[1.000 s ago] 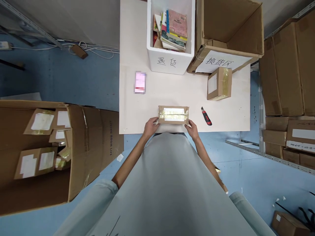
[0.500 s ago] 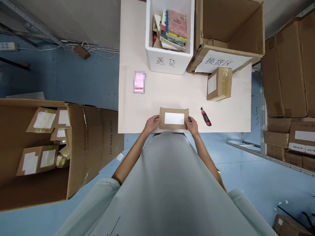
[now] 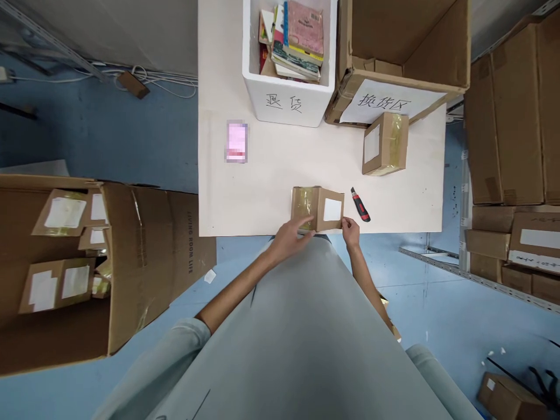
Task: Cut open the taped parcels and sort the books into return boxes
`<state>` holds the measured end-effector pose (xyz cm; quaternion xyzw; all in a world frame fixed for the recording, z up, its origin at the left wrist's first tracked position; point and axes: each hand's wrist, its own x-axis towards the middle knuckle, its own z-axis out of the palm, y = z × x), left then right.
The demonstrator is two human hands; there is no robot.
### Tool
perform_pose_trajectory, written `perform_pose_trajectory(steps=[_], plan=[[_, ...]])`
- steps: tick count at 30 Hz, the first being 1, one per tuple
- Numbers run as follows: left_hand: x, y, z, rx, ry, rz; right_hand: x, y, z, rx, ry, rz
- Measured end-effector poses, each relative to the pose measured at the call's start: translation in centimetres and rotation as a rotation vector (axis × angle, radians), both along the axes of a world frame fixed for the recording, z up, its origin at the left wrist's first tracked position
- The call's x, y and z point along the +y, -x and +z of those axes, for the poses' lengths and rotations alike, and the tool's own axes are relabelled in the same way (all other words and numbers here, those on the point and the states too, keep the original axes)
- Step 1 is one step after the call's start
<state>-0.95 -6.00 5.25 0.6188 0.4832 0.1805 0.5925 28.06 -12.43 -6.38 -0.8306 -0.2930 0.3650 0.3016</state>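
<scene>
A small cardboard box (image 3: 321, 201) rests at the near edge of the table, turned so that a taped face and a white-labelled face both show. My left hand (image 3: 291, 240) is at its near left side, fingers stretched and spread, with fingertips against the box. At the near right corner, my right hand (image 3: 351, 232) pinches the box's edge between thumb and fingers. A red and black utility knife (image 3: 361, 205) lies just right of the box, apart from my right hand.
Behind stand a white bin (image 3: 289, 105) with books and a large open carton (image 3: 394, 99). A taped box (image 3: 385, 146) sits before the carton. A blurred pink item (image 3: 237, 142) lies at left. A big carton (image 3: 144, 245) of parcels stands left; stacked boxes (image 3: 516, 128) are right.
The small box has turned, bringing its taped face into view on the left. My left hand has left its left edge and reached across its near side. The view has shifted slightly.
</scene>
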Motion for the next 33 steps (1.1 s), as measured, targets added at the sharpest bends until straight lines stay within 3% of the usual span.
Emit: perform_pose_trajectory(steps=[4,8,13,18,22,25,30,33], plan=[[-0.3,-2.3,1.9,0.002,-0.04,-0.094,-0.1,-1.2,-0.1,0.022,0.014,-0.002],[-0.1,-2.4,1.6,0.065,-0.046,-0.029,-0.1,-1.4,-0.1,0.078,0.018,0.018],[0.2,-1.7,-0.7,0.22,-0.064,0.162,0.8,-1.9,0.2,0.165,0.01,0.086],[1.7,-3.2,-4.3,0.272,-0.015,0.31,3.9,-4.0,1.3,0.157,-0.027,0.21],[3.4,-5.3,-7.1,0.3,0.071,0.417,6.6,-6.0,3.0,0.11,-0.09,0.324],[3.9,-6.0,-8.5,0.384,0.138,0.5,7.3,-5.8,5.1,0.04,-0.165,0.452],[2.9,-4.7,-9.2,0.456,0.199,0.624,6.3,-2.6,9.3,0.027,-0.298,0.772],[2.3,-3.6,-9.3,0.485,0.234,0.701,6.0,-0.8,10.8,0.075,-0.354,0.947]])
